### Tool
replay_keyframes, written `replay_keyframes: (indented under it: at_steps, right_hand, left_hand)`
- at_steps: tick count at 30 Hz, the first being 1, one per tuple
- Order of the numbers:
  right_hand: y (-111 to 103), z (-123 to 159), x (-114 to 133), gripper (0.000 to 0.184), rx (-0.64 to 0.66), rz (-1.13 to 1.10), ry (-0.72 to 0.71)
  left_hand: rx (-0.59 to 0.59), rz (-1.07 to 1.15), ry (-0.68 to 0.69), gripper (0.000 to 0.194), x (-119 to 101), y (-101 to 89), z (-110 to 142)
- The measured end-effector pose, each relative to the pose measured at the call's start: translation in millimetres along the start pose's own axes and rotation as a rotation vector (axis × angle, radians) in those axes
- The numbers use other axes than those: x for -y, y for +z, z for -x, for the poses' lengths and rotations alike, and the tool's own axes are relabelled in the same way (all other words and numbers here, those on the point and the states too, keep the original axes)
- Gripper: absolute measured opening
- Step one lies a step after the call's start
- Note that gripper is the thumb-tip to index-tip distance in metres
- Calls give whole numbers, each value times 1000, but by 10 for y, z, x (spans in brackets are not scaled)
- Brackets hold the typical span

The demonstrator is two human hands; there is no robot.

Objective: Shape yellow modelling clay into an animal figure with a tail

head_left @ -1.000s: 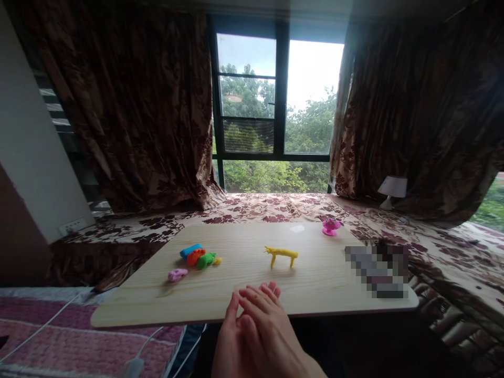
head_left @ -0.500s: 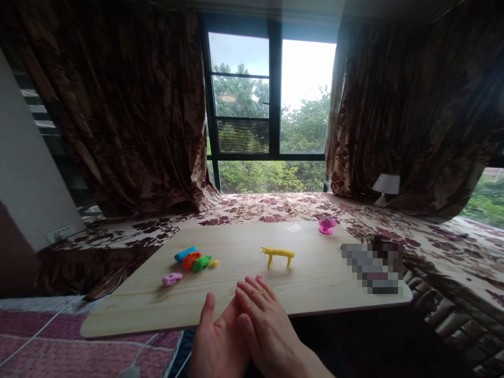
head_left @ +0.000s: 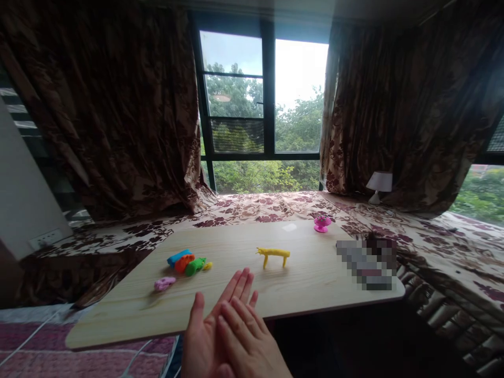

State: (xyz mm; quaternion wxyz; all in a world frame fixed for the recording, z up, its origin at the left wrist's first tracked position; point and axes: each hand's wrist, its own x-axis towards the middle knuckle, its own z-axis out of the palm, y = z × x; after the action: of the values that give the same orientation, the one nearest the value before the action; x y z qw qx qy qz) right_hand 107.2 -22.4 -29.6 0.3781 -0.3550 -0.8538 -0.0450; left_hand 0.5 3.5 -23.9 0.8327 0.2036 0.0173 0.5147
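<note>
Well, the right hand [head_left: 252, 341] lies across the palm of the left hand [head_left: 202, 336], the two together, hiding whether anything is clamped between; both wrists are cut off. Far of them, slightly right, the yellow figure [head_left: 273, 252] stands on the table [head_left: 236, 239], whose right end a pixelated patch [head_left: 366, 265] obscures.

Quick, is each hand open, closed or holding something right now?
Left hand: open, fingers outstretched.
Right hand: open, laid over the left palm; anything between is hidden.
</note>
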Motion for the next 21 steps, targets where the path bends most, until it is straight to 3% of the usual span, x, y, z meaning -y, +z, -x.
replay_keyframes:
  at_steps: [6, 11, 17, 19, 21]
  right_hand:
    - [-115, -43, -19, 49, -2, 0, 236]
    - [-27, 28, 35, 56, 24, 9, 43]
    - [-124, -42, -141, 52, 9, 54, 276]
    - [-111, 12, -135, 54, 10, 67, 240]
    - [-65, 62, -62, 57, 35, 52, 108]
  left_hand:
    - [8, 9, -89, 67, 106, -13, 21]
    - [-22, -6, 13, 65, 49, 45, -12]
    - [67, 44, -91, 68, 163, 96, -43]
    - [77, 48, -79, 68, 112, 106, -41]
    - [72, 44, -40, 64, 79, 74, -49]
